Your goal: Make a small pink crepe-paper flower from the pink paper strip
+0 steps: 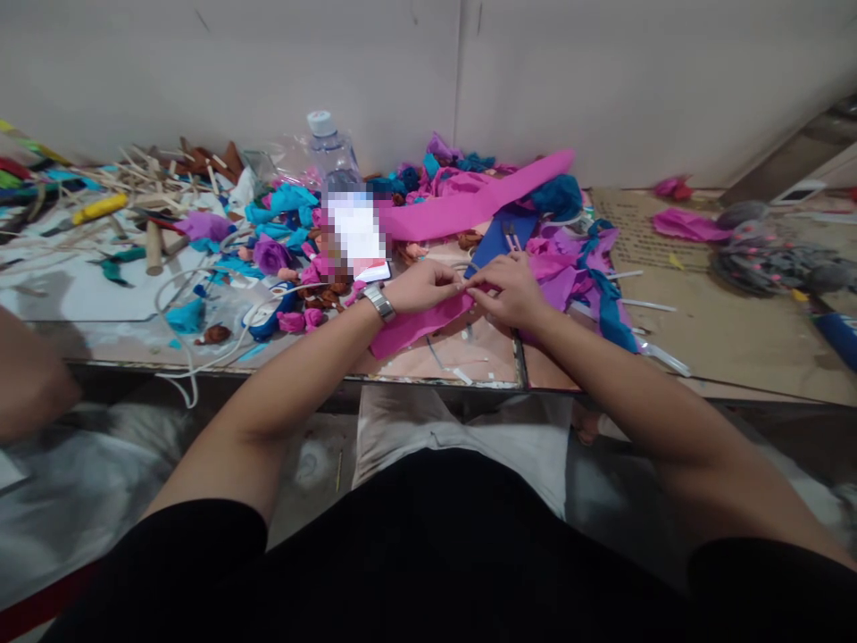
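Observation:
A strip of pink crepe paper [419, 327] runs below my hands over the table's front part. My left hand [425, 284], with a metal watch [379, 302] on its wrist, pinches the paper's upper edge between thumb and fingers. Fingertips nearly meet there: my right hand [507, 288] is closed on the same paper from the other side. Just behind lie a longer pink paper strip [461, 210] and a blue sheet [499, 239] with small snips [511, 235] on it. A phone with a lit screen [357, 234] leans beyond my left hand.
Crumpled paper flowers [271, 254] and a capped bottle [331, 152] crowd the back. A white cable [164, 304] loops over the front edge at left. Sticks and a yellow-handled tool [100, 208] lie far left. Cardboard [676, 295] covers the right. Another person's arm [30, 379] shows at left.

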{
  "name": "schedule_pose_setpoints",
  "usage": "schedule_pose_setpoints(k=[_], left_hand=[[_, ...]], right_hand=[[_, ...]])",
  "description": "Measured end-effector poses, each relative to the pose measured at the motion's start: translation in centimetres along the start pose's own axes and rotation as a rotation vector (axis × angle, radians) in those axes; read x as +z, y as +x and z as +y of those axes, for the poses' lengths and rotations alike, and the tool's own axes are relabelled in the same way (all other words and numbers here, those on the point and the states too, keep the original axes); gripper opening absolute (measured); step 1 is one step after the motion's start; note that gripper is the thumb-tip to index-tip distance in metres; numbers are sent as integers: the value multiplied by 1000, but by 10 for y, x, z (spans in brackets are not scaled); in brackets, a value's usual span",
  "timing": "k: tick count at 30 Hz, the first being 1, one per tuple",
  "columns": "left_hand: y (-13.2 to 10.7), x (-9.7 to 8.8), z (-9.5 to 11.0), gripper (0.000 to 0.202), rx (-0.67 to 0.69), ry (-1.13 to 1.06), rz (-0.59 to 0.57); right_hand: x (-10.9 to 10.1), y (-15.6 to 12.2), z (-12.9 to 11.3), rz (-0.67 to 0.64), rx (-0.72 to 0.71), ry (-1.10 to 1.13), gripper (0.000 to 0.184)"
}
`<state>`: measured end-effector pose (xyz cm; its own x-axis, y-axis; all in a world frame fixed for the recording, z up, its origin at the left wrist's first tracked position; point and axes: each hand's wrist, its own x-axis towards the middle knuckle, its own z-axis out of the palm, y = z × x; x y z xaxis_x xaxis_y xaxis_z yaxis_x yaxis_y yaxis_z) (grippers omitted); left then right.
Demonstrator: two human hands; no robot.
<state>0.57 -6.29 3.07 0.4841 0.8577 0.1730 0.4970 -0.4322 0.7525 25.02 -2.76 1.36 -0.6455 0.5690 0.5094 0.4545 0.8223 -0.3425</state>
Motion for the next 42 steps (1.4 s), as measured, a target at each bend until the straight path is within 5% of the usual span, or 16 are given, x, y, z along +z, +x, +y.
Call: schedule_pose_setpoints(k=[26, 42], left_hand=[[-5, 3, 13, 32, 117, 437, 80], [-5, 6, 12, 33, 122, 498, 97]], right_hand=[[8, -2, -1, -6, 89, -4, 13], [7, -3, -5, -12, 81, 4, 13]])
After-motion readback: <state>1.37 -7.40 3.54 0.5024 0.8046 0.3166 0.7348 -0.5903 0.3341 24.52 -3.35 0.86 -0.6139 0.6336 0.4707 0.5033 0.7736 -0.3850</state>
